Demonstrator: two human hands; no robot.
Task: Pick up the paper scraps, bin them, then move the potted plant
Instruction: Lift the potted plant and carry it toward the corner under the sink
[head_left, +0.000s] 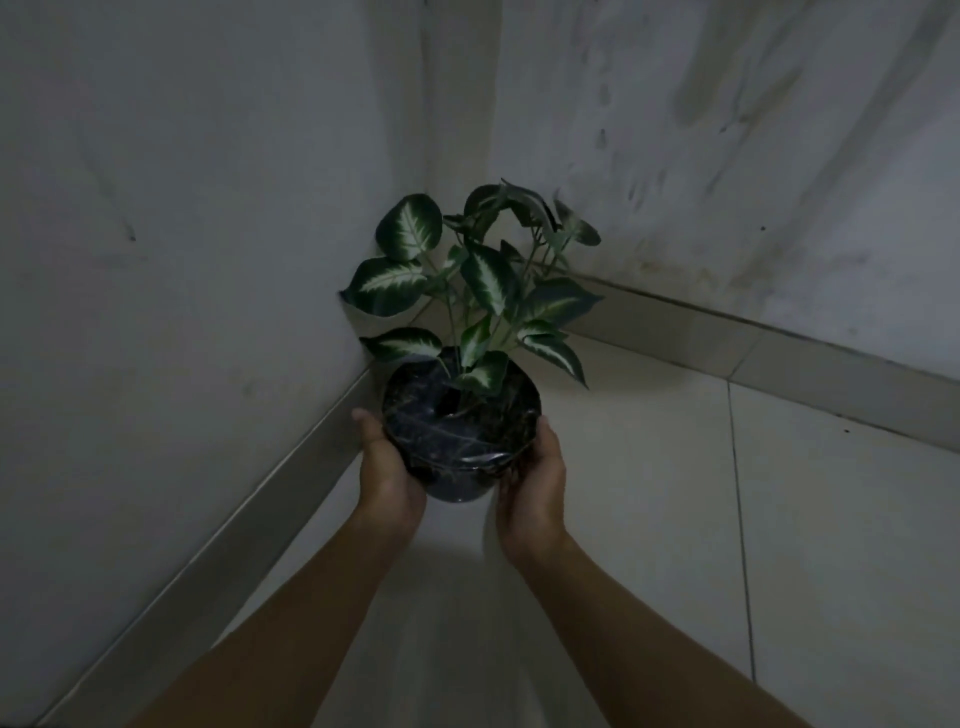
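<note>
Hands cup the potted plant (460, 415): my left hand (387, 467) and right hand (532, 478) each keep a closed grip on its dark pot, near the wall corner (441, 156).

Dim light blurs the dark pot (460, 457), so its base and whether it touches the floor (649, 467) can't be told. Left hand (387, 467) and right hand (532, 480) hide its sides; both forearms run off the bottom edge.

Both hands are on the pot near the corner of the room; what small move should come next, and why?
Probably lower the potted plant straight down onto the tiled floor by the corner. The left hand and right hand cup its sides, and no paper scraps are in sight.
</note>
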